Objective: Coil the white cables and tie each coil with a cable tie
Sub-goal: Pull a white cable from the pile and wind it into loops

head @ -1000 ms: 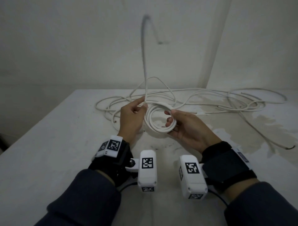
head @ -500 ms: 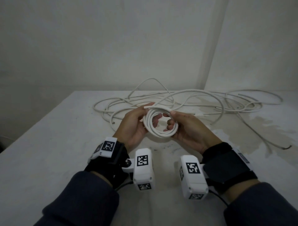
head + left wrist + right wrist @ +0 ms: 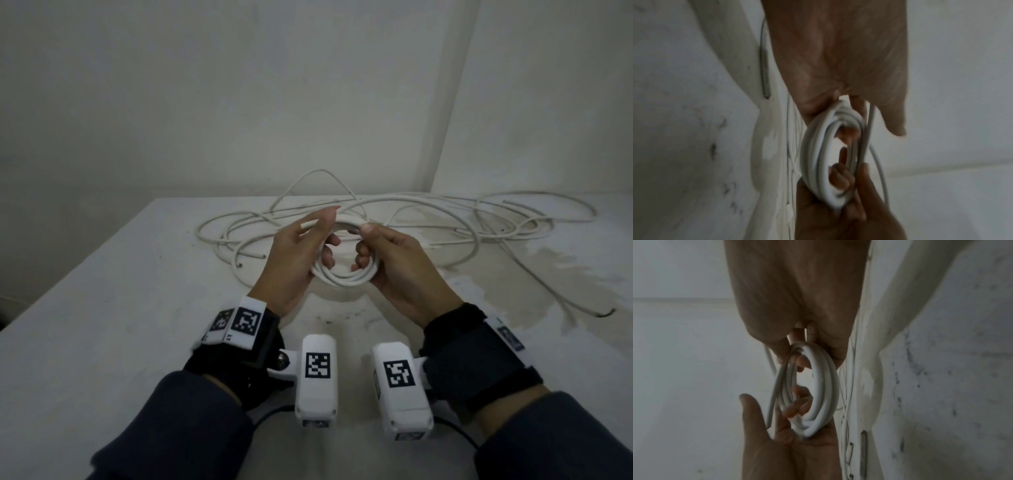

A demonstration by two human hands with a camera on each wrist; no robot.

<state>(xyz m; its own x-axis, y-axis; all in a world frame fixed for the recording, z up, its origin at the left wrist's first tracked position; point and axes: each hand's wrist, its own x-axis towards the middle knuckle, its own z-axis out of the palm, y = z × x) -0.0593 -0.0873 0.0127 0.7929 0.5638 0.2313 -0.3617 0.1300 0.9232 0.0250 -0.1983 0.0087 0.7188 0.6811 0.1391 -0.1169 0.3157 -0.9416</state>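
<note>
At mid-frame, above the desk, the left hand and right hand both grip the coil. Winding looks unfinished: loose cable trails behind, so another loop comes next.

No readable text; only coded square markers on the wrist units

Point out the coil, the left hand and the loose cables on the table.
coil (image 3: 346,279): head view, lower arc of the loops.
left hand (image 3: 291,263): head view, back of the hand.
loose cables (image 3: 534,219): head view, a far right strand.
</note>
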